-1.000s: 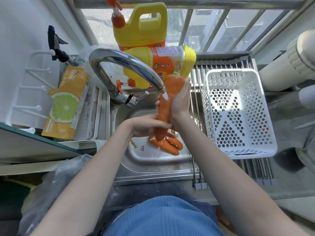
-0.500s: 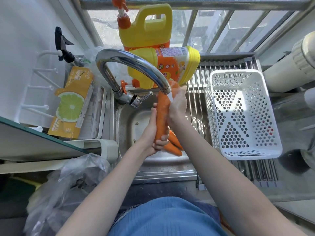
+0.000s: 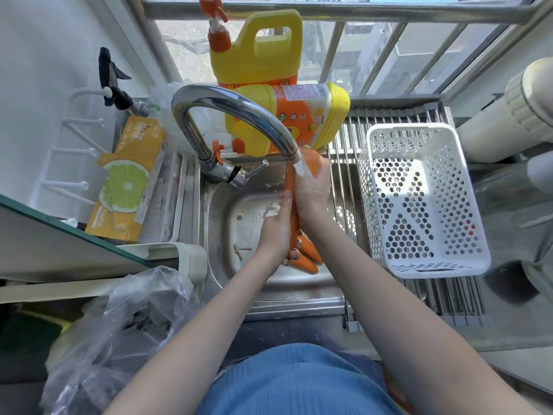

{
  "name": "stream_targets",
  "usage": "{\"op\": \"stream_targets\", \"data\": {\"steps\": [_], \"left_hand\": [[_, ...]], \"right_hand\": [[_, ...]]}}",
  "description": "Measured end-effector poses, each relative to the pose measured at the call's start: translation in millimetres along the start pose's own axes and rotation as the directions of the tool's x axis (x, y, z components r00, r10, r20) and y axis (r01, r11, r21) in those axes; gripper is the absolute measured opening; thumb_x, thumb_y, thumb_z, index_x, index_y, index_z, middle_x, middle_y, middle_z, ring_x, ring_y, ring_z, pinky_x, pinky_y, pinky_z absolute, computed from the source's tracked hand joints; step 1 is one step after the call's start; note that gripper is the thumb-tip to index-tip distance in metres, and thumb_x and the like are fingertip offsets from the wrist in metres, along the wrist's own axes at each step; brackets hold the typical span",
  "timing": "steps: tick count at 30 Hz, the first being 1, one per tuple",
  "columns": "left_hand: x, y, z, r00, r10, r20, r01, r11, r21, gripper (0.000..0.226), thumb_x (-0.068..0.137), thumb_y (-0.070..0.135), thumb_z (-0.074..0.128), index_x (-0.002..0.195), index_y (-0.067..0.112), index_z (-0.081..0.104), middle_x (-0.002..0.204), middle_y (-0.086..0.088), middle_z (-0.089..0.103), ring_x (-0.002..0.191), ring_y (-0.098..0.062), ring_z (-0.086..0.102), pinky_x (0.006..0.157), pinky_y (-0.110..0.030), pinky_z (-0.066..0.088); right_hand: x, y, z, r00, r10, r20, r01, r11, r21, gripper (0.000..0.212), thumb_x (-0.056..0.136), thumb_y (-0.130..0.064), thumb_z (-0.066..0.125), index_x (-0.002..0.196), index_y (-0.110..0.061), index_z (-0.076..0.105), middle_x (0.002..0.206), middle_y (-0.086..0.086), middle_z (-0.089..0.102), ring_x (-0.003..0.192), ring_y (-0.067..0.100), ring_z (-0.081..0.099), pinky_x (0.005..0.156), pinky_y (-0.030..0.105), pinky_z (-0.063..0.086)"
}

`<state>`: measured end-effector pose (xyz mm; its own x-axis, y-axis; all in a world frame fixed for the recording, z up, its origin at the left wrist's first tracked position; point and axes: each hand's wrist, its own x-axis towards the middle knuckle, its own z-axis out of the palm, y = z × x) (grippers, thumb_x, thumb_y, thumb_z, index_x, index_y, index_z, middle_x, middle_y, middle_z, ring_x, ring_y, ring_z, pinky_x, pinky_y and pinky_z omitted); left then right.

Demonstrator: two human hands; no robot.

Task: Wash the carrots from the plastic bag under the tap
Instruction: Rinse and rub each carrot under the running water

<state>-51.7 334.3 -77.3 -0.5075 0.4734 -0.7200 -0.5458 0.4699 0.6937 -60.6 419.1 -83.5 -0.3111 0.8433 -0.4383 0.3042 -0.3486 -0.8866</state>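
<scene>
— How far had you got with the washing?

— Partway, I'd judge. I had one carrot (image 3: 291,187) standing nearly upright under the tap (image 3: 239,115), its thick end up at the spout where the water ran. My right hand (image 3: 312,187) was wrapped round the upper part, and my left hand (image 3: 276,229) gripped the lower part, fingers curled about it.

— And the rest?

— A few more carrots (image 3: 308,253) lay on the bottom of the sink (image 3: 233,211), just below my hands. Whether those were already rinsed I couldn't tell.

— The bag?

— The plastic bag (image 3: 119,324) sat crumpled on the surface to my left; it looked emptied of carrots, though its folds hid much. The white basket (image 3: 419,205) on the drying rack (image 3: 347,139) held nothing I could see, so no carrot had been set aside there yet.
</scene>
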Motion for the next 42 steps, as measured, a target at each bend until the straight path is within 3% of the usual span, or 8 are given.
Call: {"op": "stream_targets", "data": {"steps": [7,10,15,19,25,30,34,42], "left_hand": [[5,2,-47,0.694,-0.269,0.668,0.462,0.878,-0.127,0.052,0.072,0.063,0.064,0.063,0.016,0.046,0.041,0.006,0.035,0.024,-0.001,0.028,0.026,-0.008,0.019],[4,1,-64,0.570,-0.299,0.765,0.459,0.889,0.006,0.044,0.065,0.049,0.080,0.062,0.016,0.051,0.043,0.005,0.037,0.029,-0.005,0.032,0.031,-0.010,0.027],[6,4,-34,0.971,-0.139,0.197,0.142,0.990,0.001,0.026,0.077,0.014,0.075,0.092,0.007,0.054,0.055,-0.002,0.054,0.043,-0.015,0.049,0.049,-0.028,0.044],[10,15,-13,0.959,0.243,-0.144,-0.225,0.965,0.133,0.034,0.069,0.027,0.080,0.093,0.011,0.063,0.069,-0.003,0.067,0.057,-0.017,0.062,0.054,-0.031,0.051],[13,25,-21,0.995,0.053,0.086,-0.047,0.997,-0.067,0.017,0.071,0.005,0.073,0.076,0.007,0.058,0.056,-0.007,0.054,0.041,-0.016,0.047,0.046,-0.025,0.039],[8,29,-32,0.853,-0.093,0.514,0.298,0.894,-0.334,0.024,0.072,0.027,0.066,0.082,0.011,0.052,0.055,0.002,0.048,0.035,-0.007,0.039,0.035,-0.018,0.034],[13,28,-32,0.867,-0.090,0.490,0.269,0.913,-0.308,0.059,0.068,0.066,0.063,0.083,0.010,0.055,0.054,0.001,0.051,0.033,-0.007,0.042,0.033,-0.018,0.037],[17,16,-15,0.982,0.005,0.188,0.027,0.986,-0.165,0.082,0.071,0.085,0.042,0.083,0.006,0.062,0.059,-0.009,0.051,0.040,-0.017,0.047,0.039,-0.023,0.039]], "right_hand": [[11,-14,-24,0.836,0.224,0.501,-0.432,0.832,0.348,0.037,0.087,-0.039,0.065,0.109,-0.010,0.056,0.091,0.012,0.064,0.075,0.028,0.067,0.067,0.043,0.057],[16,-23,-21,0.767,0.318,0.557,-0.577,0.721,0.384,0.027,0.095,-0.039,0.052,0.105,-0.014,0.056,0.082,0.006,0.066,0.068,0.025,0.067,0.064,0.038,0.057],[18,-34,-1,0.841,0.302,0.449,-0.433,0.874,0.223,0.025,0.094,-0.031,0.057,0.093,-0.006,0.062,0.072,0.010,0.064,0.060,0.024,0.062,0.063,0.034,0.053],[22,-38,8,0.921,0.216,0.324,-0.259,0.961,0.095,0.031,0.095,-0.026,0.060,0.105,0.002,0.068,0.083,0.018,0.068,0.071,0.028,0.065,0.079,0.048,0.058],[29,-29,-5,0.919,0.166,0.358,-0.142,0.986,-0.092,0.047,0.095,-0.036,0.054,0.119,0.005,0.062,0.096,0.018,0.069,0.082,0.023,0.063,0.087,0.043,0.054],[20,-27,-22,0.758,0.123,0.641,-0.260,0.958,0.123,0.046,0.097,-0.033,0.055,0.128,0.000,0.053,0.099,0.008,0.072,0.083,0.025,0.069,0.073,0.038,0.057],[17,-39,-25,0.685,0.187,0.704,-0.296,0.955,0.034,0.040,0.089,-0.026,0.062,0.122,-0.005,0.056,0.094,0.006,0.071,0.076,0.018,0.070,0.063,0.031,0.058],[16,-24,0,0.932,0.201,0.301,-0.188,0.979,-0.074,0.016,0.087,-0.026,0.063,0.077,-0.013,0.062,0.077,0.007,0.064,0.077,0.024,0.062,0.077,0.044,0.056]]}}
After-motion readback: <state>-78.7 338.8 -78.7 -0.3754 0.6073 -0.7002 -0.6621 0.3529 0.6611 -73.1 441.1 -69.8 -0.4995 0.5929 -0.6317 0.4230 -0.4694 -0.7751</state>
